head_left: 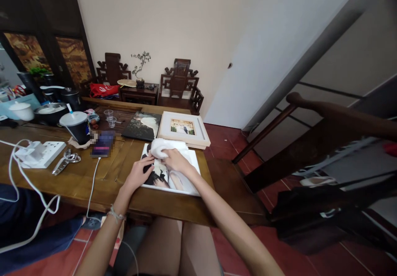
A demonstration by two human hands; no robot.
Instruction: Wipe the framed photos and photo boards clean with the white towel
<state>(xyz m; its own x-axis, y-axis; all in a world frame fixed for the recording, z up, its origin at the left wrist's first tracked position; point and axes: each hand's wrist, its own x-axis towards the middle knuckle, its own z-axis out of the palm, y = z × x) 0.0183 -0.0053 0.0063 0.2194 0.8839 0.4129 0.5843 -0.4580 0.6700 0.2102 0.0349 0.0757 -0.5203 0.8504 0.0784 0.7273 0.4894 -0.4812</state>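
Gripping a bunched white cloth (163, 144) in the right hand (177, 161), at the far edge of the photo panel (176, 181) beneath. Resting the left hand (139, 171), fingers loosely spread, on the panel's left side. Beyond the right hand, a framed picture (182, 127).

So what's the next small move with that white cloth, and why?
Perhaps the right hand should draw the white cloth nearer across the photo panel: it's bunched at the far edge, and the left hand rests at the panel's left side.
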